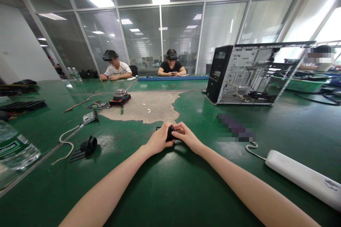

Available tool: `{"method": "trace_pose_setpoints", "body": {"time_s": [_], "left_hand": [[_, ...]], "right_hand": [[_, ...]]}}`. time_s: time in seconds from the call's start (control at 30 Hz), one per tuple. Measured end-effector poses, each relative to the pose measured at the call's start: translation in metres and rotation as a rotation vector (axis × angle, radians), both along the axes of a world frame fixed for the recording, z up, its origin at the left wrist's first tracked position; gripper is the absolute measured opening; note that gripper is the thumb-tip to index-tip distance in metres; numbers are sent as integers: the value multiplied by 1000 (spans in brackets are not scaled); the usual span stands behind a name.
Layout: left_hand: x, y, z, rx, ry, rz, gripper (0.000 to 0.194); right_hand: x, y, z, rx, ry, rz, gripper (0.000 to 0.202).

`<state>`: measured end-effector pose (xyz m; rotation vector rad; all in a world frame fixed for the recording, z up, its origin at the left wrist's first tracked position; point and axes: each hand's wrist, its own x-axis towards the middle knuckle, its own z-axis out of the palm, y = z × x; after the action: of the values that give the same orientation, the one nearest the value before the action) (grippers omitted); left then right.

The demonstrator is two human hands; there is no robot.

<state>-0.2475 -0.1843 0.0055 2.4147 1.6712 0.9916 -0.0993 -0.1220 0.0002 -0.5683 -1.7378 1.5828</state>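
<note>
Above the middle of the green table, my left hand [159, 139] is closed around a small black plastic part [169, 134]. My right hand [189, 138] pinches the same part from the right with thumb and fingertips. The fingers cover much of the part, so its exact kind cannot be made out. Farther left on the table lies a black plastic piece with long prongs and a round end [89, 144]. Beyond it is a small metal bracket [90, 117] beside a white cable [69, 143].
An opened computer case [221, 78] stands at back right. A white power strip [301, 177] lies at right, near a blurred-out dark object [236, 127]. At left are a water bottle [18, 149] and a black-and-red part with a grey top [120, 97]. Co-workers sit across the table.
</note>
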Motion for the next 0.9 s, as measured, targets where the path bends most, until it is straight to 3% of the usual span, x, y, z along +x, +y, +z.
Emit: {"method": "trace_pose_setpoints", "body": {"time_s": [0.17,0.43,0.6,0.8,0.9], "left_hand": [[-1,1,1,-21,-11,-6,56],[-2,1,3,-76,15,15,59],[-2,1,4,-71,-2,3,59],[-1,1,6,-97,-8,21,58],[-1,1,6,-99,-9,17,59]], "right_hand": [[-1,1,1,-12,-60,-36,27],[2,-1,7,-34,-18,65,34],[1,1,2,-16,-5,27,23],[-1,4,-2,3,-66,-48,28],[0,3,1,-19,-52,-10,27]]}}
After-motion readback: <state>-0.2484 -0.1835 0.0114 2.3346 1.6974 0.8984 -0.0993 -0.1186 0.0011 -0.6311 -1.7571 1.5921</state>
